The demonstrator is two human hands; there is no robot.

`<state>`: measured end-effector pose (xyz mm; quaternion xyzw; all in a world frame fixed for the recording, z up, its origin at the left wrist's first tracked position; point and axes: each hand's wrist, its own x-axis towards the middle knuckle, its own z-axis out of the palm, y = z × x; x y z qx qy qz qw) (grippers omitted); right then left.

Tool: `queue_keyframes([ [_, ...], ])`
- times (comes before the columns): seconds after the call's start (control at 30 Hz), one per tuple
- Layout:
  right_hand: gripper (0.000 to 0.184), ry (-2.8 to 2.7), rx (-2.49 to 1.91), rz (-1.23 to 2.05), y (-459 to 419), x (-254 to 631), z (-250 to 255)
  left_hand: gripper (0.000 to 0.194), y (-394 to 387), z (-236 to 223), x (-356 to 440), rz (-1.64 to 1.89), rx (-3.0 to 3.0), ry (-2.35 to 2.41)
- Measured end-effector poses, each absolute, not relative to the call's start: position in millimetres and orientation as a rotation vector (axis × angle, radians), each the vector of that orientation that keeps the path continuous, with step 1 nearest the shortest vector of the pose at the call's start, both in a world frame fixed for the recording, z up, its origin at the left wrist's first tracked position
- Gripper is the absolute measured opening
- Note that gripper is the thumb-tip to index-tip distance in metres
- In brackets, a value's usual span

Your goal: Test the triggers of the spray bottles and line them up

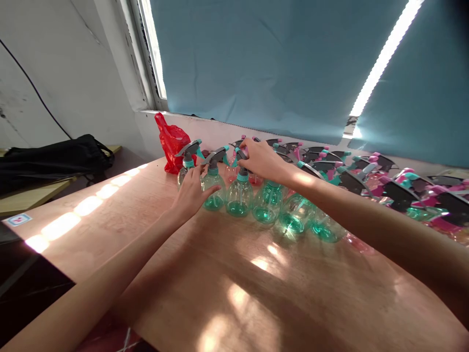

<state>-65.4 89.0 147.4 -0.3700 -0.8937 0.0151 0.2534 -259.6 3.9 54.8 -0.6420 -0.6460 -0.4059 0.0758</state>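
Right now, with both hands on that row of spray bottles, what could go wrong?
1. The green spray bottles stand packed side by side; a nudge from the left hand could topple a neighbour and perhaps the row.
2. The right hand grips a trigger head high up, so pulling sideways may tip that bottle.
3. The right forearm crosses low over other bottles and could brush their triggers.
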Motion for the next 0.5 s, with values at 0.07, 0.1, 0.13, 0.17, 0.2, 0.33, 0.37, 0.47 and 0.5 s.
queue_keyframes([
  [0.07,0.041,-2.429,-1.003,0.053,83.3,-64.8,148.9,0.062,-7.9,54.5,-256.3,-1.231,-1.893,-1.909],
  [0.1,0.041,-2.433,-0.994,0.059,80.3,-64.5,149.7,0.060,-15.2,54.3,-254.0,-1.239,-1.880,-1.896],
  [0.13,0.041,-2.439,-0.982,0.065,77.3,-64.2,150.4,0.058,-23.0,54.1,-251.2,-1.247,-1.868,-1.884],
  [0.17,0.041,-2.445,-0.970,0.072,74.0,-63.9,151.1,0.055,-31.2,53.7,-247.8,-1.255,-1.869,-1.877],
  [0.2,0.041,-2.450,-0.960,0.078,70.6,-63.4,151.8,0.053,-39.3,53.1,-243.6,-1.258,-1.871,-1.872],
  [0.33,0.041,-2.465,-0.947,0.120,52.8,-59.3,154.8,0.049,-64.8,47.9,-220.3,-1.242,-1.972,-1.915],
  [0.37,0.041,-2.471,-0.950,0.138,47.0,-57.7,155.8,0.049,-68.6,46.1,-213.5,-1.233,-2.011,-1.934],
  [0.47,0.043,-2.483,-0.986,0.177,26.4,-51.7,159.7,0.056,-75.3,40.6,-193.7,-1.221,-2.102,-1.988],
  [0.5,0.045,-2.484,-1.002,0.180,18.8,-49.2,161.1,0.058,-76.6,39.0,-187.8,-1.225,-2.121,-2.002],
])
